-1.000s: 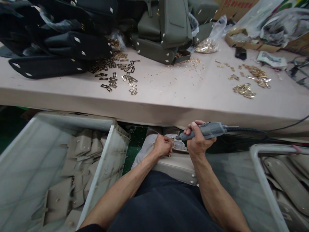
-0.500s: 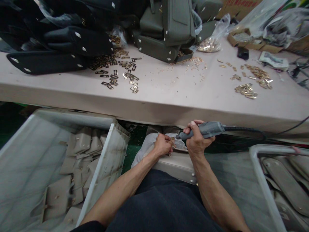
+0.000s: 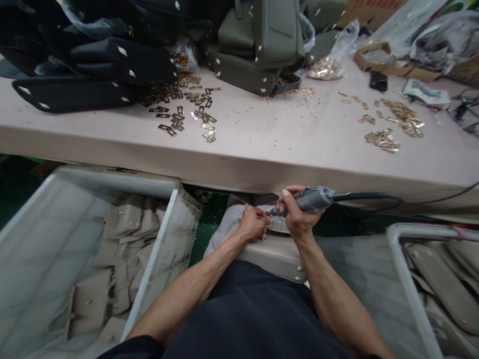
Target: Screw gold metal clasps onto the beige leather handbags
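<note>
A beige handbag [image 3: 275, 259] lies across my lap, with clear plastic [image 3: 279, 224] at its opening. My right hand [image 3: 300, 219] is wrapped round a grey electric screwdriver [image 3: 315, 200], its tip slanting down to the left, close to my left fingertips. The fingers of my left hand [image 3: 253, 223] are closed in a pinch at the bag's upper edge. A small gold-coloured bit shows by those fingertips; what exactly they hold is hidden. From the screwdriver's rear a black cable [image 3: 368, 197] runs to the right.
On the table [image 3: 239, 159] lie dark metal plates [image 3: 175, 121], gold fittings [image 3: 383, 139] and scattered tiny screws [image 3: 309, 97]. Black bags [image 3: 75, 94] and olive bags [image 3: 243, 75] stand behind. A bin [image 3: 157, 259] holds beige pieces on my left; another bin [image 3: 407, 284] is on my right.
My right hand has moved the screwdriver slightly left and down, bringing its tip to my left fingertips. My left hand stays nearly in place.
</note>
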`<act>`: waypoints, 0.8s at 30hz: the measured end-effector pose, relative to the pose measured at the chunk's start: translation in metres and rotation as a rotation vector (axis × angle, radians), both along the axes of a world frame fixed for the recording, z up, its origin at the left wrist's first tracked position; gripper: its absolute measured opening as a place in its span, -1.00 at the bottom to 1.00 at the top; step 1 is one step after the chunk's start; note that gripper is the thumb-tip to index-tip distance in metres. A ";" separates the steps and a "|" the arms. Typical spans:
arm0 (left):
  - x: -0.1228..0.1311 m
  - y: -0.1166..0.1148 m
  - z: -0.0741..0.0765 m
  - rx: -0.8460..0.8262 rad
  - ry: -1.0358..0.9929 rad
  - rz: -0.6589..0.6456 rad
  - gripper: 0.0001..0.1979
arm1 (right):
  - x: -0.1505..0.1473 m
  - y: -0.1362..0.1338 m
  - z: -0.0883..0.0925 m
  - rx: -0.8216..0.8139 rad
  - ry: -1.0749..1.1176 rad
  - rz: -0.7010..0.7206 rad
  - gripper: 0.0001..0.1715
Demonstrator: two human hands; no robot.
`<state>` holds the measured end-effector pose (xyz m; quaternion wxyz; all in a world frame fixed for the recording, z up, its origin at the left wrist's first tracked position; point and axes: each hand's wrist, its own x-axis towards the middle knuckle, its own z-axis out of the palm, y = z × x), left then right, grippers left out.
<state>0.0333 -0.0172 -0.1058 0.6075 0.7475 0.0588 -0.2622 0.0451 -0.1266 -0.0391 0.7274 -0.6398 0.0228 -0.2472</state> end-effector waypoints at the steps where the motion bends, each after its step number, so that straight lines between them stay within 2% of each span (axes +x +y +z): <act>1: 0.000 0.000 0.000 0.001 -0.007 -0.001 -0.84 | 0.000 0.000 0.000 -0.005 0.010 0.034 -0.77; 5: -0.001 0.002 -0.001 -0.012 -0.021 0.001 -0.83 | 0.000 -0.002 0.001 -0.006 0.068 0.119 -0.73; 12: -0.003 0.001 -0.006 -0.052 -0.035 0.004 -0.82 | -0.004 0.003 -0.007 -0.094 0.055 0.113 -0.79; 14: -0.003 0.001 -0.005 -0.048 -0.032 0.007 -0.82 | -0.004 0.005 -0.005 -0.086 0.063 0.096 -0.79; 16: -0.004 0.001 -0.004 -0.060 -0.026 0.010 -0.82 | -0.003 0.005 0.004 -0.020 0.051 0.088 -0.78; 19: -0.007 0.001 -0.001 -0.093 -0.008 0.021 -0.79 | 0.001 -0.006 0.027 0.160 -0.020 0.067 -0.81; 24: -0.007 0.003 0.000 -0.196 0.002 0.053 -0.75 | 0.001 -0.056 0.062 0.355 -0.016 0.019 -0.80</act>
